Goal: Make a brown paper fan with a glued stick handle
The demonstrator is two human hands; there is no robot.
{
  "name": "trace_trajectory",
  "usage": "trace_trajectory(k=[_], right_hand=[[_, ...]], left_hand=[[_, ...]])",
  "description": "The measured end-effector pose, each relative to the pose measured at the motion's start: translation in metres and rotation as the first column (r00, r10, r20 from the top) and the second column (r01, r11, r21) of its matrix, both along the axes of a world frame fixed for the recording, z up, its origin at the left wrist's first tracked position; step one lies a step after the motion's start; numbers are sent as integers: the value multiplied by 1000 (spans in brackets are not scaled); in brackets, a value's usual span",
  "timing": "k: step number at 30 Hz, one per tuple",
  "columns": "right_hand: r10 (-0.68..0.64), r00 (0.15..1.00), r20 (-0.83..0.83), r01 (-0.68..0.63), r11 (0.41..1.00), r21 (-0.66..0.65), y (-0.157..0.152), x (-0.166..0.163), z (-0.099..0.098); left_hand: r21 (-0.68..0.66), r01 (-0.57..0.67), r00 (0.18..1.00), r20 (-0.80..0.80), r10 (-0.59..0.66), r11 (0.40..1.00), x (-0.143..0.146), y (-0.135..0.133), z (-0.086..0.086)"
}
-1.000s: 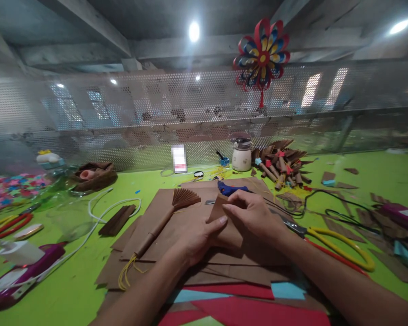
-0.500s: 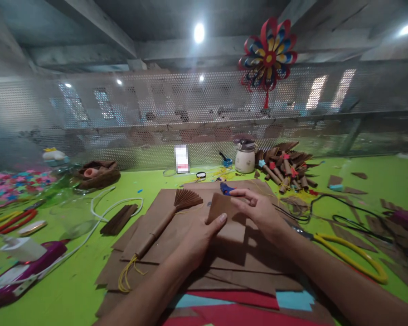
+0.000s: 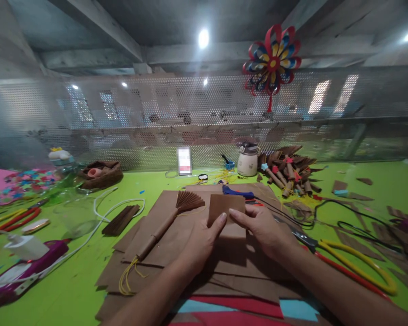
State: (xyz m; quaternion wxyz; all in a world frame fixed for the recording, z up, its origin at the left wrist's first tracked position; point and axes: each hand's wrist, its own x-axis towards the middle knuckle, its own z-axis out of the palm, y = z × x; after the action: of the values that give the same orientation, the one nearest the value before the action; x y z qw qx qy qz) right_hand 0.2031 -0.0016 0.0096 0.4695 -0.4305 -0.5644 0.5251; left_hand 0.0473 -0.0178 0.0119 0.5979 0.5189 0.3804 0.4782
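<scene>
Fingers of left hand (image 3: 202,241) and right hand (image 3: 269,227) pinch firmly: green table (image 3: 78,260) all around, stacked brown sheets (image 3: 177,240) beneath, a pleated paper fan (image 3: 166,226) lying left, and, gripped by both, over the sheets, one small brown piece (image 3: 225,206)!

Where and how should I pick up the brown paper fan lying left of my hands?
Best gripped at the middle of its rolled handle, probably from above, pinching across the roll: it lies slanted on the brown sheets, long and narrow. I'd avoid the pleated head, whose thin folds could crush, and the loose yellow threads at its near end.
</scene>
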Motion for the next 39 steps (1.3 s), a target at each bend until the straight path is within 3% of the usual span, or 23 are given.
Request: trace_trajectory(k=[5,17,26,34,39], right_hand=[[-30,1000,-6,31,997,69,4,0,-6],[-61,997,51,58,997,54,3,1,-1],[75,996,-43,-77,996,-39,-16,-11,13],[167,961,-220,-205,965,-164,-15,-14,-4],[155,962,-225,-198,963,-184,-11,-15,-7]], left_hand=[[19,2,999,-36,-1,1000,1,1,-3],[28,7,998,-63,-6,1000,0,3,-9],[-97,-179,984,-28,177,979,3,2,-6],[-26,-271,963,8,271,962,8,1,-2],[2,-304,952,22,304,953,10,-1,-3]])
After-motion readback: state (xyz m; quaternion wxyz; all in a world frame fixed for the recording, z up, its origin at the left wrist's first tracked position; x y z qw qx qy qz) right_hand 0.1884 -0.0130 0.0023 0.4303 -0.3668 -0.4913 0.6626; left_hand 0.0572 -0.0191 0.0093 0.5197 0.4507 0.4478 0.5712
